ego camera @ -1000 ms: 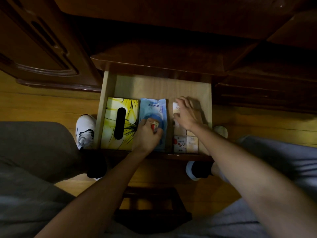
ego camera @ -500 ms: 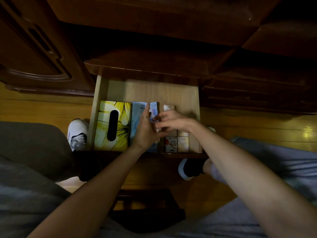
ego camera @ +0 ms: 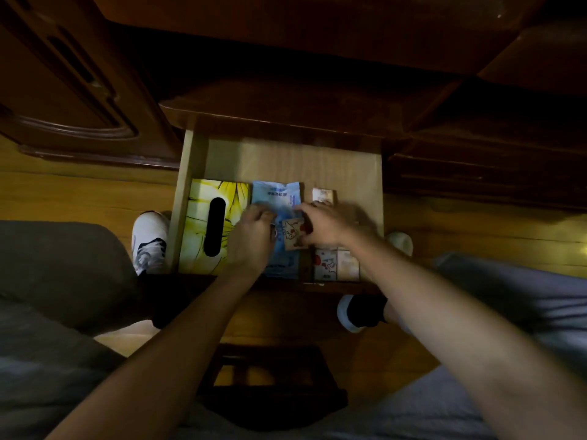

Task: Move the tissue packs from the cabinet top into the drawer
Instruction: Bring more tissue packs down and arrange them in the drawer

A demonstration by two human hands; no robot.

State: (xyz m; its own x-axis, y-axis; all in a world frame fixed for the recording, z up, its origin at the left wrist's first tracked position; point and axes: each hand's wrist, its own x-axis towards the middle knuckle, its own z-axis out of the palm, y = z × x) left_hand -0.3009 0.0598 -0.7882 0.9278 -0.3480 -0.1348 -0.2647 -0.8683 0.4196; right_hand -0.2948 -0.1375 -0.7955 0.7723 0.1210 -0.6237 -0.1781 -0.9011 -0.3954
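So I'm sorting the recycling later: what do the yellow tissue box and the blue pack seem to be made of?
The yellow tissue box looks like printed cardboard: flat faces, straight edges, a cut oval slot. The blue pack looks like soft plastic film: faint sheen and a crimped top seam, though the dim light leaves it open.

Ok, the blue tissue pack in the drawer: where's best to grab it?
Likely the far end of the blue tissue pack, coming from above. It lies flat between the yellow tissue box and the small packs, so its long sides are crowded, and both hands cover its middle.
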